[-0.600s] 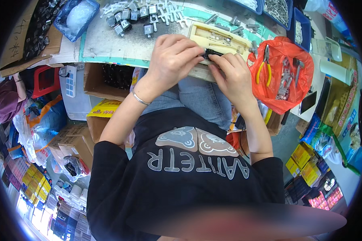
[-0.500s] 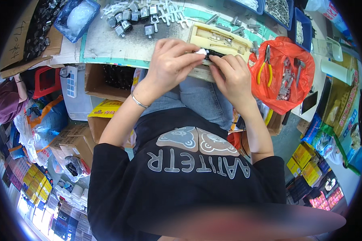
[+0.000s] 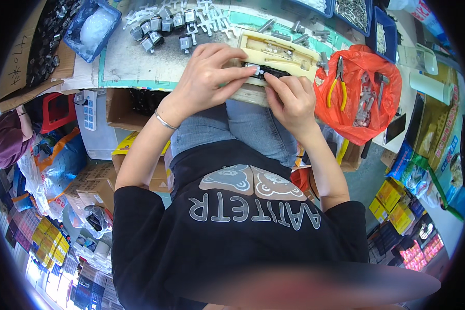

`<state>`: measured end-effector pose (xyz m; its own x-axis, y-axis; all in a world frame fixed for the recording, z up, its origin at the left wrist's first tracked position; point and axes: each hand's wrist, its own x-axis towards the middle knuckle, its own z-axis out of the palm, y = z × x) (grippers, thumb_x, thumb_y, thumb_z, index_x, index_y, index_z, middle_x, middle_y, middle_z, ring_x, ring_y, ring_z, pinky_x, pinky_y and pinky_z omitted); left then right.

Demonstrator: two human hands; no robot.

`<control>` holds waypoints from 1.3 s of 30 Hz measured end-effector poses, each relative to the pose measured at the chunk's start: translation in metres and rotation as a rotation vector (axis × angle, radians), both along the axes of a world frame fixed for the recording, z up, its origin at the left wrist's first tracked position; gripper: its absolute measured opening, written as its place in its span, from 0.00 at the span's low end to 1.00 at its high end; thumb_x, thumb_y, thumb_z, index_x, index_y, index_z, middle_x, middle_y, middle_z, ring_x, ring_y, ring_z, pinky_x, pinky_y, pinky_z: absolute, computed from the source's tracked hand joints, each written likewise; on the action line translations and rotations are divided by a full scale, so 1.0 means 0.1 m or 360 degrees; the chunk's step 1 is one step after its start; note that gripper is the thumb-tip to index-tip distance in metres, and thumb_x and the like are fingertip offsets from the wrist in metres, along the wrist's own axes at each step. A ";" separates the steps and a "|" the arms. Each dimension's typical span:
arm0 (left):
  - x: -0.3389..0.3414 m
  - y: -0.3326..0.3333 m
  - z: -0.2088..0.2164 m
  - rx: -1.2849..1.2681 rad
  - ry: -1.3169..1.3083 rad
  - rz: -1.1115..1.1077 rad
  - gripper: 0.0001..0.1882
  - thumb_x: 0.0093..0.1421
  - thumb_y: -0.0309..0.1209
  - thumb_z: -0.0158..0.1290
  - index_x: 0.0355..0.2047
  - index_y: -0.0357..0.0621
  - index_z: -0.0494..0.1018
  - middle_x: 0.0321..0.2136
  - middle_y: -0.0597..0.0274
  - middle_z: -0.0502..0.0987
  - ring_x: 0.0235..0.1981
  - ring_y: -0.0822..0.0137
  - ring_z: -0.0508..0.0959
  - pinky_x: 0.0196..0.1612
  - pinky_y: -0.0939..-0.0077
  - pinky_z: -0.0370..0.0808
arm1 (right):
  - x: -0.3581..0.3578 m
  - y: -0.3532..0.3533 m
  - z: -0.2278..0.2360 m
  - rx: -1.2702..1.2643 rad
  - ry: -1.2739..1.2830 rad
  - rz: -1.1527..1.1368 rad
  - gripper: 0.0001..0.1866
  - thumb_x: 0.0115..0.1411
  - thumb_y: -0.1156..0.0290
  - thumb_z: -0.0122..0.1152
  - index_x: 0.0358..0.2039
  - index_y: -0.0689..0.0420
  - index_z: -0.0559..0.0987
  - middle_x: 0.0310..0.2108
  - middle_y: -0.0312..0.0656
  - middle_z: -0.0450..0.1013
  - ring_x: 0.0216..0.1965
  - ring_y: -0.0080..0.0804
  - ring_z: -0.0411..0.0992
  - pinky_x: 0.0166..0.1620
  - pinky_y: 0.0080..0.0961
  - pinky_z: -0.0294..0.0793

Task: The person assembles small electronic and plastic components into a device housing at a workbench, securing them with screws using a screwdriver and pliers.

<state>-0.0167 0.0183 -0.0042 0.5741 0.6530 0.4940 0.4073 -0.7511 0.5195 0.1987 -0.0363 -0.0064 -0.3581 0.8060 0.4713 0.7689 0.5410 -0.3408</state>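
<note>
Head view: your left hand (image 3: 206,77) and right hand (image 3: 289,98) each pinch one end of a small black part (image 3: 266,72) at the cream tray's (image 3: 294,54) near edge. The part's long axis runs left-right between both hands, equally near. Which end leads: cannot tell.

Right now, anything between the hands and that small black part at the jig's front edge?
Nothing visible. The left hand and right hand both already pinch the black part, fingertips on it, at the front edge of the cream jig. The pliers lie off to the right on the red bag.
</note>
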 end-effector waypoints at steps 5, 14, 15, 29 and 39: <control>0.03 -0.07 0.08 0.0071 0.0152 0.0068 0.10 0.47 0.33 0.61 0.31 0.49 0.78 0.41 0.63 0.75 0.43 0.62 0.72 0.47 0.66 0.64 | -0.01 0.01 0.00 0.0036 0.0026 0.0031 0.16 0.44 0.74 0.65 0.38 0.54 0.79 0.25 0.34 0.69 0.27 0.31 0.67 0.31 0.29 0.66; -0.08 0.51 0.03 0.0405 0.0323 0.0827 0.22 0.53 0.48 0.57 0.40 0.45 0.74 0.43 0.52 0.73 0.47 0.54 0.71 0.48 0.59 0.64 | 0.22 0.09 0.27 -0.0129 0.0443 -0.0070 0.14 0.48 0.79 0.63 0.38 0.58 0.79 0.29 0.40 0.73 0.32 0.35 0.72 0.37 0.29 0.72; -0.08 0.53 0.04 0.0412 0.0325 0.0834 0.22 0.53 0.48 0.57 0.40 0.45 0.74 0.43 0.52 0.73 0.47 0.54 0.71 0.48 0.59 0.64 | 0.31 0.19 0.36 -0.0036 0.0504 -0.0157 0.13 0.48 0.79 0.63 0.38 0.59 0.79 0.29 0.41 0.74 0.33 0.36 0.73 0.39 0.28 0.72; 0.09 0.57 -0.18 0.0469 0.0588 0.1082 0.20 0.54 0.48 0.54 0.39 0.47 0.75 0.41 0.57 0.75 0.45 0.56 0.70 0.46 0.58 0.61 | 1.23 1.66 0.44 0.0042 -0.0821 -0.0721 0.13 0.54 0.59 0.59 0.37 0.50 0.82 0.38 0.44 0.76 0.42 0.45 0.71 0.44 0.42 0.67; 0.06 0.53 -0.09 0.0402 0.0532 0.0936 0.09 0.55 0.35 0.56 0.36 0.49 0.77 0.39 0.66 0.77 0.43 0.65 0.74 0.50 0.64 0.61 | 1.17 1.73 0.41 0.0063 -0.0703 -0.0591 0.10 0.55 0.64 0.56 0.28 0.55 0.80 0.27 0.42 0.77 0.32 0.41 0.74 0.37 0.40 0.68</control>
<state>-0.0109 0.0709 -0.0130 0.3095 0.7896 0.5299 0.8879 -0.4394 0.1361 0.3157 0.1363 0.0350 -0.2243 0.9000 0.3738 0.9744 0.2135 0.0707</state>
